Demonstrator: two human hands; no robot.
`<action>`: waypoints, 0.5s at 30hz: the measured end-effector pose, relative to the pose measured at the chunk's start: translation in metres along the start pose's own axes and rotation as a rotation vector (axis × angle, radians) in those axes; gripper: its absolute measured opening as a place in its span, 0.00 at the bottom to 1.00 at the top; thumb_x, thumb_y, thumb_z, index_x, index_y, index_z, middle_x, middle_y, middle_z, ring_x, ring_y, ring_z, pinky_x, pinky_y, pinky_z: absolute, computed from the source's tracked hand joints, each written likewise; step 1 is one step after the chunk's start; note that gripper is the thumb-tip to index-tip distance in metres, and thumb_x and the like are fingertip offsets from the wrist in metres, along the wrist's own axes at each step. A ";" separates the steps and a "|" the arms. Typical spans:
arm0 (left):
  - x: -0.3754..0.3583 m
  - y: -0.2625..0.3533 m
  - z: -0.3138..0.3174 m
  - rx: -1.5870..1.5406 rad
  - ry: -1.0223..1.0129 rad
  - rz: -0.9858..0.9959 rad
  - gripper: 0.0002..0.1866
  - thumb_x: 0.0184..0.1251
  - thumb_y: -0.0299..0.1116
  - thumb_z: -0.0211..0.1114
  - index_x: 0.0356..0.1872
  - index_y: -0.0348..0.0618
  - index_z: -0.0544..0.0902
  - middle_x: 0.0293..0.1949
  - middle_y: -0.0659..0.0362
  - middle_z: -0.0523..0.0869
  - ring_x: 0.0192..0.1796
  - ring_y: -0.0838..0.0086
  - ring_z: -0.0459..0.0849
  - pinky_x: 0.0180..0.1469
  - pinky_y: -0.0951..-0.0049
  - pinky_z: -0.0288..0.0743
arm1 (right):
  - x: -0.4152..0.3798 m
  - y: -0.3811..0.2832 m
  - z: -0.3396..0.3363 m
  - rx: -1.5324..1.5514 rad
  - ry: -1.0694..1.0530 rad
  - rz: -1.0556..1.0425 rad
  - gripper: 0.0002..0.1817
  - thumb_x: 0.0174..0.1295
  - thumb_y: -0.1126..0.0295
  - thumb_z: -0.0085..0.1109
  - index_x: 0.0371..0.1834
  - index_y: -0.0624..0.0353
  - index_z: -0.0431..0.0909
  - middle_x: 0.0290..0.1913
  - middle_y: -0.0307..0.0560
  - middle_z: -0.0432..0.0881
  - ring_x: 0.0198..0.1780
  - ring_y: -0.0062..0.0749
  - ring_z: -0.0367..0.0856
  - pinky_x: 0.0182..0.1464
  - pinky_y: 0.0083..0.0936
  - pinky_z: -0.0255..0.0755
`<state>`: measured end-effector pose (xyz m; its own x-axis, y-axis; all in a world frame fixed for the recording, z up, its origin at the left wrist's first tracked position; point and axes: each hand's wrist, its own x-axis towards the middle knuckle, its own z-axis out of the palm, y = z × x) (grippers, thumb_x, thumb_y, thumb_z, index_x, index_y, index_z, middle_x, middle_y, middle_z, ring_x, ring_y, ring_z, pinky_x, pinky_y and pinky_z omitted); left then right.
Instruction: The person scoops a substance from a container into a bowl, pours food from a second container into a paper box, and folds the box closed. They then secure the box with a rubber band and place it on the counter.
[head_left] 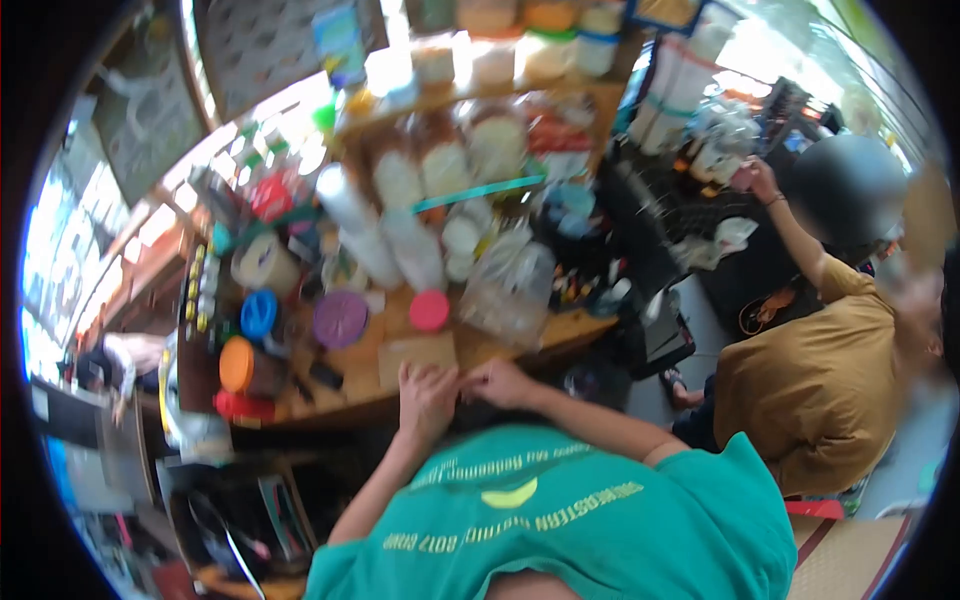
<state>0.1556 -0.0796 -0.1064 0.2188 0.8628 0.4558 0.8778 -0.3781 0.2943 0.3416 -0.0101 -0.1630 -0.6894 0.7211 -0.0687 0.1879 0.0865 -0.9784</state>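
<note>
At the front edge of the wooden table [480,352], my left hand [428,398] rests with its fingers bent over the near edge of a flat brown piece [415,358]. Close beside it, to the right, my right hand [497,384] has its fingertips pinched together. Whatever lies between the fingers is too small and blurred to make out. Beyond the hands stand a pink lid [429,311], a purple lid [341,319] and a clear plastic bag [510,285]. A small dark object [326,375] lies left of the brown piece.
An orange-lidded jar [240,366], a blue lid [258,314] and stacked plastic cups [365,235] crowd the table. Shelved containers [490,60] stand behind. At the right, a person in a brown shirt [815,385] reaches toward a cluttered dark surface. Another person [135,355] is at far left.
</note>
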 end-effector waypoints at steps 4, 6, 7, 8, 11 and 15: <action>-0.008 -0.010 -0.004 -0.003 -0.065 -0.062 0.05 0.65 0.31 0.66 0.37 0.47 0.87 0.35 0.60 0.88 0.47 0.66 0.85 0.66 0.50 0.66 | 0.015 -0.023 0.002 -0.117 -0.127 0.068 0.09 0.69 0.69 0.63 0.39 0.63 0.89 0.28 0.40 0.89 0.31 0.16 0.83 0.38 0.23 0.78; -0.014 -0.020 -0.007 0.002 -0.129 -0.078 0.04 0.64 0.31 0.65 0.36 0.47 0.87 0.33 0.59 0.88 0.46 0.65 0.85 0.64 0.51 0.67 | 0.024 -0.021 0.013 -0.072 -0.105 0.047 0.10 0.67 0.65 0.66 0.37 0.61 0.88 0.25 0.50 0.86 0.28 0.29 0.85 0.34 0.31 0.76; -0.016 -0.026 -0.007 0.012 -0.130 -0.099 0.03 0.64 0.31 0.65 0.34 0.47 0.86 0.31 0.59 0.87 0.44 0.65 0.86 0.62 0.53 0.69 | 0.031 -0.019 0.017 -0.065 -0.120 0.055 0.10 0.67 0.65 0.66 0.37 0.61 0.88 0.25 0.50 0.86 0.28 0.29 0.85 0.34 0.31 0.76; -0.017 -0.031 -0.007 0.020 -0.132 -0.117 0.03 0.64 0.31 0.65 0.32 0.47 0.86 0.29 0.59 0.87 0.43 0.64 0.86 0.60 0.55 0.70 | 0.038 -0.018 0.021 -0.154 -0.120 0.008 0.10 0.66 0.65 0.66 0.37 0.61 0.89 0.26 0.52 0.87 0.28 0.35 0.86 0.35 0.32 0.76; -0.025 -0.048 -0.008 0.075 -0.268 -0.152 0.06 0.65 0.31 0.64 0.27 0.48 0.84 0.29 0.56 0.88 0.44 0.62 0.87 0.59 0.58 0.72 | 0.053 -0.018 0.033 -0.242 -0.145 -0.023 0.09 0.65 0.66 0.65 0.40 0.59 0.90 0.29 0.54 0.87 0.30 0.43 0.87 0.37 0.35 0.78; -0.030 -0.072 -0.004 -0.081 -0.191 -0.266 0.10 0.65 0.32 0.66 0.24 0.42 0.85 0.26 0.51 0.87 0.38 0.57 0.88 0.48 0.58 0.77 | 0.077 -0.010 0.043 -0.254 -0.165 0.056 0.10 0.64 0.67 0.66 0.42 0.59 0.90 0.30 0.54 0.89 0.30 0.37 0.88 0.37 0.33 0.80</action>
<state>0.0840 -0.0800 -0.1378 0.0697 0.9792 0.1904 0.8796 -0.1504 0.4514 0.2561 0.0151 -0.1670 -0.7735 0.6098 -0.1726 0.3833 0.2334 -0.8936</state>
